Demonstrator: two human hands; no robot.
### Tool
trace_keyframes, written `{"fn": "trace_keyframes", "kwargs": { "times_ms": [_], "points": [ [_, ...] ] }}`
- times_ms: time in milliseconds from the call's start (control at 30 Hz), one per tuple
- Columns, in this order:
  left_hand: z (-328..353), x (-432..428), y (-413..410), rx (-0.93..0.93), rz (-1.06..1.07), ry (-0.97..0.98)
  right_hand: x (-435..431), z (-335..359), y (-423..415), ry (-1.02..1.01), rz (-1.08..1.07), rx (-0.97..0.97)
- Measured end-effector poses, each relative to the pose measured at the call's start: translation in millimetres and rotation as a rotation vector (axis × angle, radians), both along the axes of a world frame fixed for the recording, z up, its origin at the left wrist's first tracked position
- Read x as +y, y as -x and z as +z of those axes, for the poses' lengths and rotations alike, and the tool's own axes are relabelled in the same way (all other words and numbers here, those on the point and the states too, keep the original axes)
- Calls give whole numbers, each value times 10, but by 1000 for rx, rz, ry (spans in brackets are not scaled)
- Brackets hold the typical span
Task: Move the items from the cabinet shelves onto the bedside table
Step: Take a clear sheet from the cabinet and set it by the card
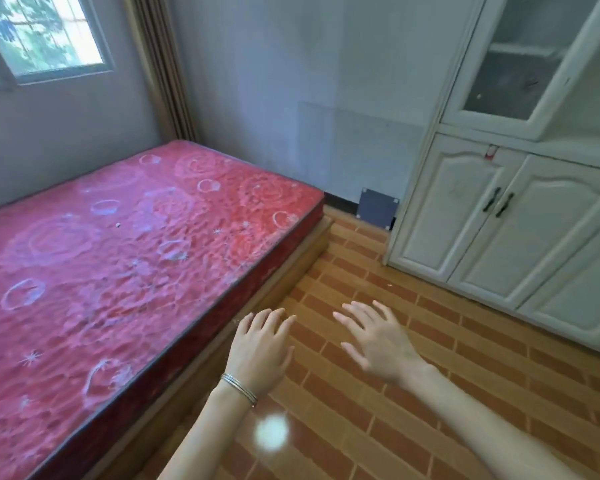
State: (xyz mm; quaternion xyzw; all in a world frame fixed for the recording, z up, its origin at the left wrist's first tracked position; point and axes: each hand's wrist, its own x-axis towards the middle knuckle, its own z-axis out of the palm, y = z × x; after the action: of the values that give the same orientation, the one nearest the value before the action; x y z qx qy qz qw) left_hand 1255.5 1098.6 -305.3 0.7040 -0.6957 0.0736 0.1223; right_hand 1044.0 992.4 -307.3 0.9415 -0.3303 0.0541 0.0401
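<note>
The white cabinet [506, 188] stands at right, its lower doors closed and its glass-fronted upper door [513, 64] swung open; what sits on the shelves behind it cannot be made out. Between the cabinet and the red mattress [118, 258] runs a bare strip of brick-patterned floor [413, 393]. Over it the left hand [258, 351] and right hand [381, 344] reach forward palm-down, fingers [355, 311] spread and holding nothing, a bracelet [239, 389] on the left wrist.

The mattress [125, 258] wears quilted red cloth with a faint sheen, resting on a plain wooden bed base [284, 271]. The cabinet [465, 209] looks like white-painted wood, smooth and satin, its upper door [510, 71] paned with cloudy glass. Floor tiles [413, 393] are glazed, glossy brown. A thin metal bangle [239, 389] gleams.
</note>
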Motion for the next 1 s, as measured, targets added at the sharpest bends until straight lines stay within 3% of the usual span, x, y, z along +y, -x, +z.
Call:
{"fn": "trace_keyframes", "kwargs": {
  "times_ms": [433,1000],
  "points": [
    [576,-2461,1316,9,-201,199,-2007,839,1435,186,-236,-55],
    [1661,-5332,1479,-88,-528,389,-3939,1630,1660,482,-571,-172]
  ]
}}
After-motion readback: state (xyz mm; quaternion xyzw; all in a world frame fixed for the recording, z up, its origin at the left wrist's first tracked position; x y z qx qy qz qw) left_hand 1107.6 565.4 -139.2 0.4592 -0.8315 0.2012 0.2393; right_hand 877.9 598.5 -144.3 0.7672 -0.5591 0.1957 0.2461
